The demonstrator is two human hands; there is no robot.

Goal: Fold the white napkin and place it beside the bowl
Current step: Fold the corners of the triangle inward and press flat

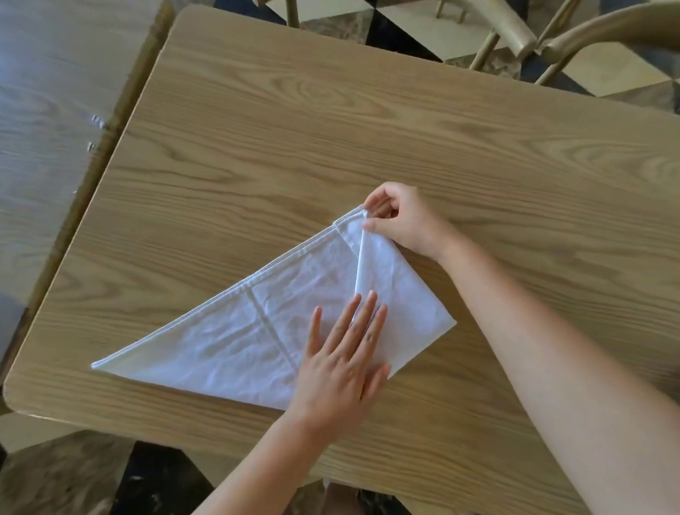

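White cloth, the napkin point(271, 328) lies as a part-folded triangle on the wooden bench point(376, 141), its long left point unweighted. That loose wing could creep or the layers slide apart if the pressing palm lifts early, leaving a crooked crease. Flat and spread, the left hand point(345, 360) presses the middle. Farther right, the right hand point(401, 217) pinches the folded-up corner at the apex between closed fingertips. No bowl is in view.
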